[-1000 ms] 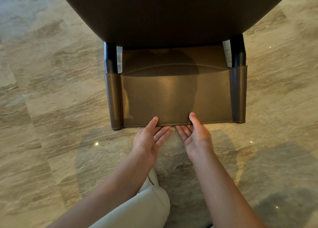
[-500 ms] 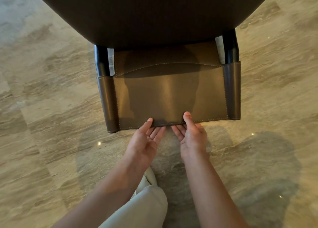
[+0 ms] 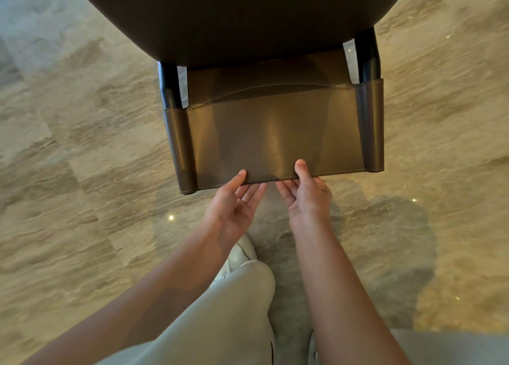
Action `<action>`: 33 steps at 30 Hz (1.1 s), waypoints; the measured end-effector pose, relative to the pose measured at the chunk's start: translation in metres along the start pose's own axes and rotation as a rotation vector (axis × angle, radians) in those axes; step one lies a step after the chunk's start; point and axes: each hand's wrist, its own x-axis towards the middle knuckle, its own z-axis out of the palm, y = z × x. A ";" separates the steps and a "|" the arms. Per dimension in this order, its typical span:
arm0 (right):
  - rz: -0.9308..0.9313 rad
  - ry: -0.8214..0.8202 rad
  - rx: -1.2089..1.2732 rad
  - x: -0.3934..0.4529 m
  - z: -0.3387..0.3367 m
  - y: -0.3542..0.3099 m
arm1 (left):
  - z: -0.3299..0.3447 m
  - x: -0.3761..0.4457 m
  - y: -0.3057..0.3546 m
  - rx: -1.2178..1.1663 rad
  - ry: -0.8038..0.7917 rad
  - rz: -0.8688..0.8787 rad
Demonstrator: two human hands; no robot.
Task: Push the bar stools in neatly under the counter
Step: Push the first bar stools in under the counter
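Note:
A brown leather bar stool stands in front of me, its backrest [image 3: 275, 136] facing up at the camera. Its seat [image 3: 264, 70] lies mostly hidden under the dark counter [image 3: 234, 15], and two black posts [image 3: 169, 86] carry the backrest. My left hand [image 3: 234, 207] pinches the near edge of the backrest, thumb on the front face and fingers behind it. Right beside it, my right hand [image 3: 305, 196] holds the same edge in the same way.
Polished beige stone floor [image 3: 82, 144] surrounds the stool on both sides. My leg in light trousers [image 3: 234, 309] and a pale shoe [image 3: 245, 251] are just below my hands. A grey strip [image 3: 454, 345] crosses the bottom right corner.
Both hands keep hold of the backrest edge. The stool and my hands have shifted slightly away from me, toward the counter.

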 end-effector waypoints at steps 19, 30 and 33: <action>0.041 0.014 0.035 -0.185 0.018 -0.072 | 0.037 -0.196 0.053 0.158 0.080 -0.084; -0.008 0.048 0.054 -0.288 0.061 -0.145 | 0.102 -0.309 0.091 0.111 0.131 -0.045; -0.034 0.060 0.045 -0.317 0.077 -0.171 | 0.126 -0.342 0.104 0.096 0.126 -0.043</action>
